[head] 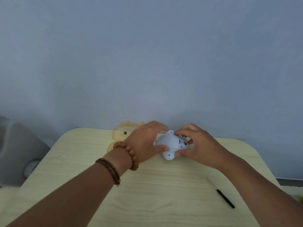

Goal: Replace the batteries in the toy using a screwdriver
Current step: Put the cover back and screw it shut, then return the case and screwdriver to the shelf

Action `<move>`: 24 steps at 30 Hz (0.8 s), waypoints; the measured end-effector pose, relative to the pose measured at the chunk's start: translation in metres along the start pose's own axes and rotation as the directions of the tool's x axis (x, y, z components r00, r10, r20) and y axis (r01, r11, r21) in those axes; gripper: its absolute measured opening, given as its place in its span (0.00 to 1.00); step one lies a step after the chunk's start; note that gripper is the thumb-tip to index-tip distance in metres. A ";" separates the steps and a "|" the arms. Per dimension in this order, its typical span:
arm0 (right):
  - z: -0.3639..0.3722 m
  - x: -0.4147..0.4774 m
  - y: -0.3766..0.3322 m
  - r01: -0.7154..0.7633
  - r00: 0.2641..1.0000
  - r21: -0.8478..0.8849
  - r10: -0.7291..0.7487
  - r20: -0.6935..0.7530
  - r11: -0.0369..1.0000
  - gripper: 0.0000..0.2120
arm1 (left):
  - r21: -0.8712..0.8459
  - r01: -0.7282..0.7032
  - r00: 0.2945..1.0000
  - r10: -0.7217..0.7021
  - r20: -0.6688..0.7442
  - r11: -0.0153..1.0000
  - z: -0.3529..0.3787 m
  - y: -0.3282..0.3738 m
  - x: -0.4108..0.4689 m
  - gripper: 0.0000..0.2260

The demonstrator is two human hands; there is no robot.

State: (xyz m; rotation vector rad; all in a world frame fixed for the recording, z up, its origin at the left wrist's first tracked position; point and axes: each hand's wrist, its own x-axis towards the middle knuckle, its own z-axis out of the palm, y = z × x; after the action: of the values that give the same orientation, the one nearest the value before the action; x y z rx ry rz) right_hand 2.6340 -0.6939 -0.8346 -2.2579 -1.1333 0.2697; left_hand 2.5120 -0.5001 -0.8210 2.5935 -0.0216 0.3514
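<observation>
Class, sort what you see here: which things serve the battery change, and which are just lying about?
For the job: white toy, held in left hand and right hand; screwdriver, lying untouched on the table.
Lying about: yellow plastic piece behind the left hand, purpose unclear; grey object beside the table.

Open tabletop (147, 202) at the near side; screwdriver (220, 193) lies right, yellow shell (119, 135) at far edge
</observation>
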 end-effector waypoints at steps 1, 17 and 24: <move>-0.002 -0.001 -0.002 -0.009 1.000 -0.002 0.009 0.006 1.000 0.32 | -0.007 0.022 0.996 -0.023 -0.081 1.000 -0.012 -0.005 -0.007 0.23; 0.054 0.063 -0.114 0.034 0.991 -0.536 0.043 0.130 0.844 0.28 | -0.290 0.498 0.860 -0.509 0.044 0.817 -0.032 -0.082 -0.093 0.59; 0.055 0.039 -0.112 0.064 0.997 -0.314 -0.073 -0.017 0.947 0.27 | -0.334 0.421 0.889 -0.457 -0.034 0.843 -0.026 -0.094 -0.100 0.58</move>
State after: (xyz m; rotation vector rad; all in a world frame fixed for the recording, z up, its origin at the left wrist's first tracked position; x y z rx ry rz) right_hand 2.5605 -0.5894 -0.8098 -2.4800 -1.3136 0.0283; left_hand 2.4172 -0.4108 -0.8714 2.1689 0.5123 0.2928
